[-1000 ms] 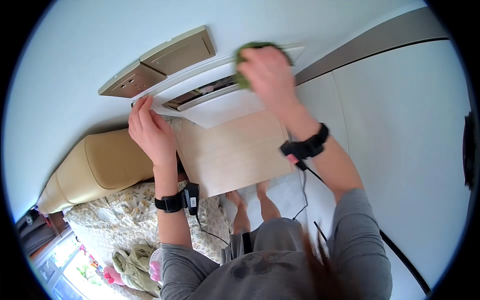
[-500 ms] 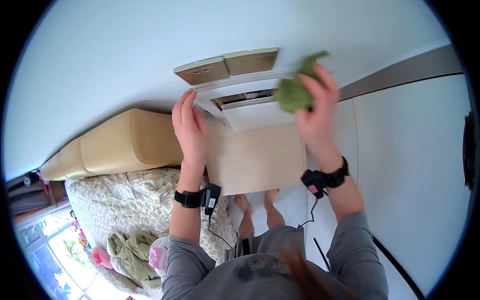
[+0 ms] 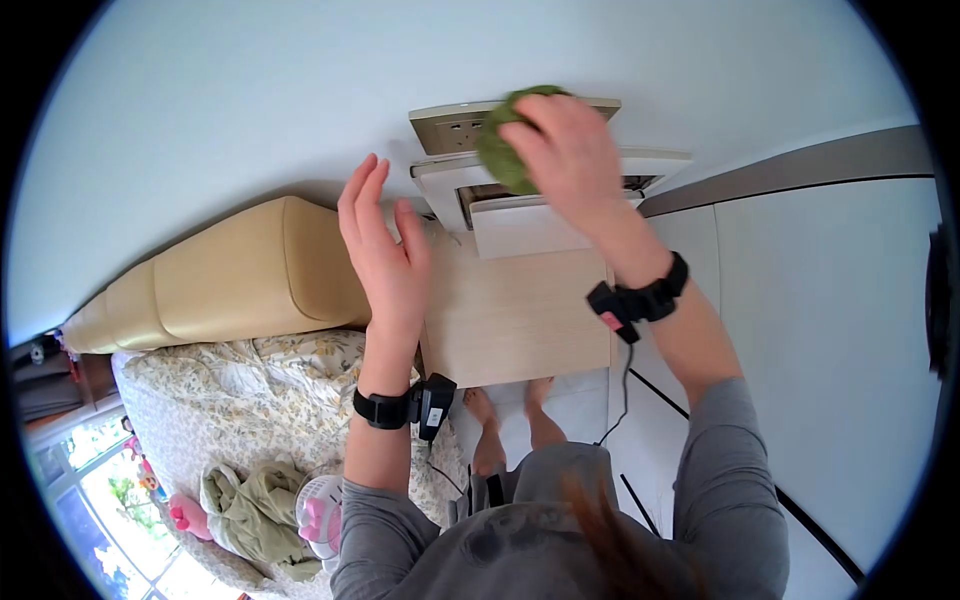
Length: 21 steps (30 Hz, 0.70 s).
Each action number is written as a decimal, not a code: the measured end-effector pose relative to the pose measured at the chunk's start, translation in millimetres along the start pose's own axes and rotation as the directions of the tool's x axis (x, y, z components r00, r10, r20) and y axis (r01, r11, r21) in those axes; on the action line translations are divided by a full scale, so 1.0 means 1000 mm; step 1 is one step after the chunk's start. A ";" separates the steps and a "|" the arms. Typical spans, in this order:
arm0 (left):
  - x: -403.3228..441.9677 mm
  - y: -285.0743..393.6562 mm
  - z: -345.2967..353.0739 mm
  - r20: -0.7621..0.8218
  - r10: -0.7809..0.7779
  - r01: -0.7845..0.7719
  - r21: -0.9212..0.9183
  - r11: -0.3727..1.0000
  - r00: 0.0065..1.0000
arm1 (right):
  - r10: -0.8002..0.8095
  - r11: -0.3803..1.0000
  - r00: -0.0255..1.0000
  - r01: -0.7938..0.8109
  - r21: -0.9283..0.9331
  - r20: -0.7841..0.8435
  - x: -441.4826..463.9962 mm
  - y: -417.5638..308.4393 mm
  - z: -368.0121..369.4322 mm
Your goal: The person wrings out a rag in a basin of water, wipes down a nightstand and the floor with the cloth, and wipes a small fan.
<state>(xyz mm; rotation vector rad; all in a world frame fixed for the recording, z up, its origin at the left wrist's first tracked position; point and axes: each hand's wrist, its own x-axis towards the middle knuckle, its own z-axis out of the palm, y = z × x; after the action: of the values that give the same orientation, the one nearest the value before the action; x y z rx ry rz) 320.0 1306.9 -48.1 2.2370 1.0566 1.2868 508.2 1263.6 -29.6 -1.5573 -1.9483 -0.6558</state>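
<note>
the cloth (image 3: 500, 150) is moss green; the socket plate (image 3: 437, 136) is dull gold; the frame (image 3: 665, 163) is white; the tabletop (image 3: 515, 325) is pale beige; the headboard (image 3: 220, 262) is tan; the bedding (image 3: 265, 385) is whitish with yellow and grey florals; the person's shirt (image 3: 735, 465) is grey; the wrist straps (image 3: 381, 410) are black.

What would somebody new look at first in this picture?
Probably the green cloth near the top middle, bunched under the right hand by the wall socket plate. Next, perhaps, the open left hand, raised in front of the wall. The long tan padded headboard stands out too, on the picture's left above the flowery bedding.
</note>
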 end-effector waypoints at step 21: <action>-0.032 0.005 -0.013 0.070 -0.062 0.064 -0.017 0.998 0.996 | 0.052 0.999 0.964 -0.050 0.014 -0.261 0.010 -0.035 0.032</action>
<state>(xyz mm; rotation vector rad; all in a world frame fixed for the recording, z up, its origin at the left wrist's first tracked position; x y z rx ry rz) 301.1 1278.8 -56.5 2.1989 1.0758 1.1803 468.9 1285.2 -46.8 -1.4321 -1.7079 -0.7885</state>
